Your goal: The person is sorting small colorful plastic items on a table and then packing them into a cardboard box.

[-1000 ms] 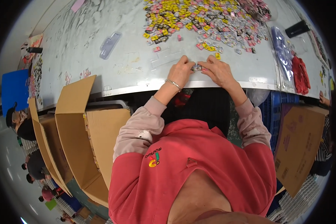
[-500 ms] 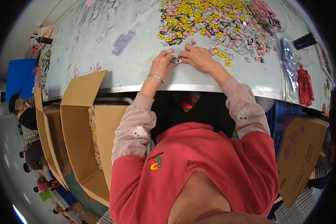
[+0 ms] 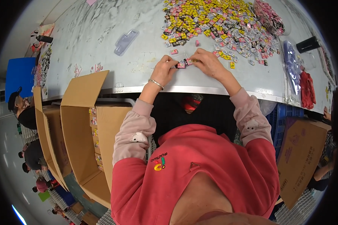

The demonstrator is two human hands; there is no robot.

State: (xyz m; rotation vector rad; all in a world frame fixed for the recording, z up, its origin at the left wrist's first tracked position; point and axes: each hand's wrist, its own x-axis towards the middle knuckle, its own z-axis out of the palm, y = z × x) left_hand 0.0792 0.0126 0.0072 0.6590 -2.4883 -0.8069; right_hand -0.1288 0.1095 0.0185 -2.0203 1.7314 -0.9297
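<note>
On the table (image 3: 101,56), my left hand (image 3: 163,72) and my right hand (image 3: 210,64) face each other, fingertips closed around a short row of small printed blocks (image 3: 183,64), pink and black. Left fingers pinch one end of this row, right fingers the other. How many blocks it has is hard to make out. Just beyond them lies a loose pink block (image 3: 174,51), and a second pink block (image 3: 197,43) sits near my right fingers. A large heap of yellow, pink, black and white blocks (image 3: 202,18) spreads over the far side.
A clear plastic tray (image 3: 126,42) lies left of my hands. Rightward are stacked clear trays (image 3: 291,63), a red cloth-like item (image 3: 307,90) and a black cylinder (image 3: 308,43). An open cardboard box (image 3: 77,131) stands left below the table edge; a blue crate (image 3: 283,120) stands right.
Both hands have come slightly nearer to me, and my right hand has shifted a little right. More of the row of blocks shows between the fingertips.
</note>
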